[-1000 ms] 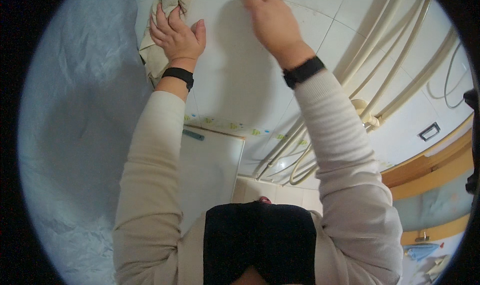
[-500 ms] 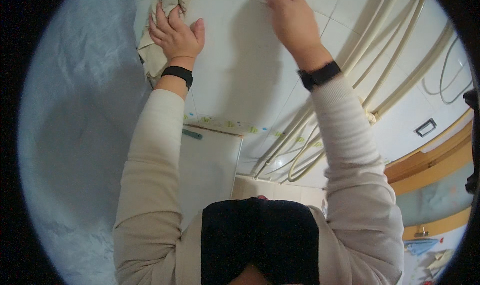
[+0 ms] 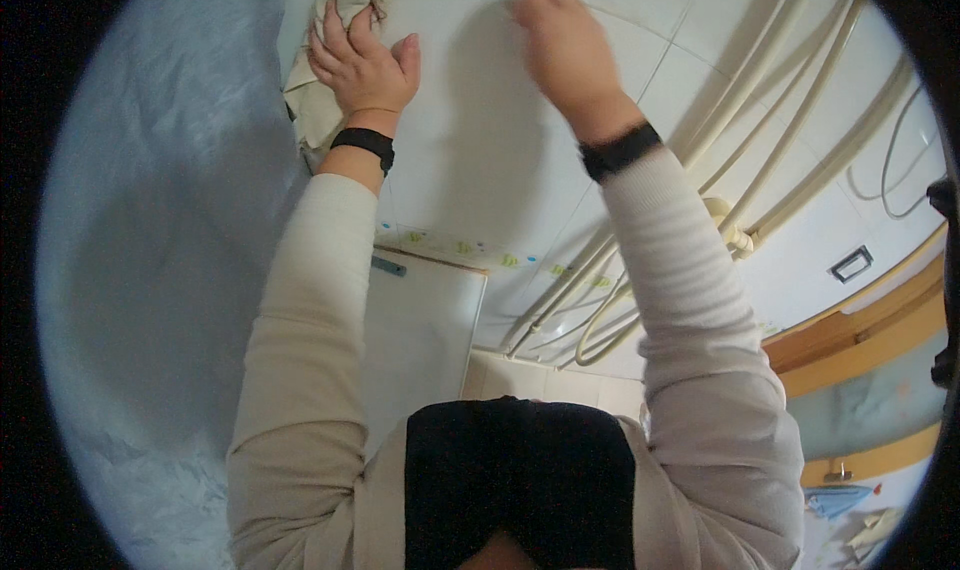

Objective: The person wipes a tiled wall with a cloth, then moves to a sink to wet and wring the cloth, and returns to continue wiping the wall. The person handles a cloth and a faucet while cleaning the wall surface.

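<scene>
Beige cloth [image 3: 318, 90], upper left of frame, against white tiled wall [image 3: 480, 150]: left hand [image 3: 365, 65] spread flat on it; right hand [image 3: 565, 45], top centre, blurred, grip cannot tell

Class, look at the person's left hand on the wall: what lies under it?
Under the left hand is a crumpled beige cloth, pressed against the white tiled wall. The palm covers part of the cloth, so the tile beneath stays hidden.

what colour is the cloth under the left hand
Pale cream cloth, pressed to the wall by the left hand; head view.
</scene>
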Demonstrator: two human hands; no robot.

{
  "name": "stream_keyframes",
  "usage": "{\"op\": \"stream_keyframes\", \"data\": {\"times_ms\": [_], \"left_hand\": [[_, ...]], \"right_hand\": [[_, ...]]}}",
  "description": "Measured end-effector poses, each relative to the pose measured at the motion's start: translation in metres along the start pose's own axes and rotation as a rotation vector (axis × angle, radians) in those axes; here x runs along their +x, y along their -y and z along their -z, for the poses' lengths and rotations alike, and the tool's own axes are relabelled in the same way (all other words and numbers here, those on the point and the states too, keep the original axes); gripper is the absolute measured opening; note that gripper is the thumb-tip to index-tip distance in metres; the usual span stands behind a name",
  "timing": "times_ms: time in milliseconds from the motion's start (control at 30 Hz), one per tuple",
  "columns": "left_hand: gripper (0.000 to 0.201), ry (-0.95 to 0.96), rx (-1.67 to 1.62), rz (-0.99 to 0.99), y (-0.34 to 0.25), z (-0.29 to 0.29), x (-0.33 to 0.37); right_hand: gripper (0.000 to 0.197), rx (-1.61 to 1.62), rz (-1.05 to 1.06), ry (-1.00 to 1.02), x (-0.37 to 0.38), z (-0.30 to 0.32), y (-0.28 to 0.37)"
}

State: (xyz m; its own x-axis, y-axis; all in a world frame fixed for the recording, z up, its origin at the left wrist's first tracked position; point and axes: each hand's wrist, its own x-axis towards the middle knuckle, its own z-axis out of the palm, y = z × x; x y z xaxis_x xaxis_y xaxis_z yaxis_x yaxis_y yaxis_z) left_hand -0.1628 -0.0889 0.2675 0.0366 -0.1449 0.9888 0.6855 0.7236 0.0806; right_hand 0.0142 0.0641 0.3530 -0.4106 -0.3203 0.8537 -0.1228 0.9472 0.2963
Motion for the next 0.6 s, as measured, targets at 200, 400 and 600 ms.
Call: {"op": "stream_keyframes", "data": {"times_ms": [200,400,600], "left_hand": [[0.063,-0.016,-0.021,-0.006,0.002,-0.001,-0.001],[0.062,-0.036,-0.049,-0.022,0.001,0.0,0.001],[0.064,-0.055,-0.041,-0.027,0.001,0.0,0.001]], "right_hand": [[0.017,-0.088,-0.342,-0.054,-0.061,0.049,-0.027],[0.014,-0.057,-0.075,0.018,-0.003,-0.019,0.009],[0.023,-0.093,-0.173,0.211,-0.037,0.026,-0.002]]}}
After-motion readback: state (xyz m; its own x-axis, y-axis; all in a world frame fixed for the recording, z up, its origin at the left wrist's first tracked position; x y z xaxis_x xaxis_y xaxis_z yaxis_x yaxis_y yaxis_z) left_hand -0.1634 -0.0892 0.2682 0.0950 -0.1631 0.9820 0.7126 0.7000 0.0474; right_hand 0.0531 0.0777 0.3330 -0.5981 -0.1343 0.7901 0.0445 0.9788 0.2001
